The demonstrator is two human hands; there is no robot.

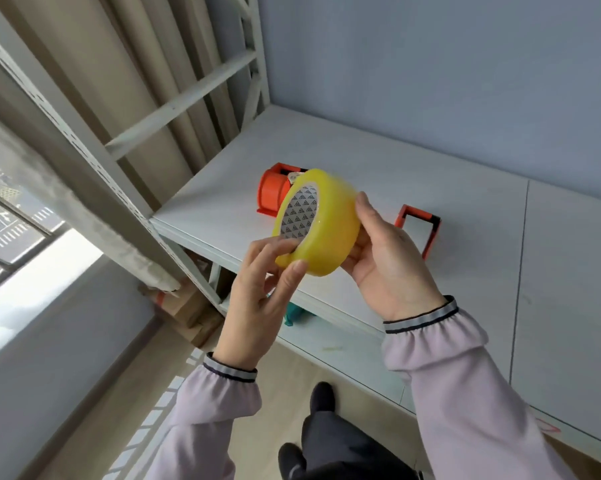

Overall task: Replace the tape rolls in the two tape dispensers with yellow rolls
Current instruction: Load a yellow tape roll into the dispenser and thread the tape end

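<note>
A yellow tape roll (326,223) with a patterned grey core is held up in front of me, above the shelf's front edge. My right hand (389,261) cups it from the right and behind. My left hand (261,299) pinches its lower left rim with thumb and fingers. On the white shelf (465,188) behind the roll stands an orange tape dispenser (273,192), partly hidden by the roll. A second orange dispenser (420,226) lies on the shelf to the right, mostly hidden behind my right hand.
A grey wall backs the shelf. The shelf's perforated metal upright (94,157) runs diagonally at the left. A lower shelf (344,348) holds a teal object (293,315). Cardboard boxes (188,306) sit on the floor below. My legs and shoes (321,396) stand on the wooden floor.
</note>
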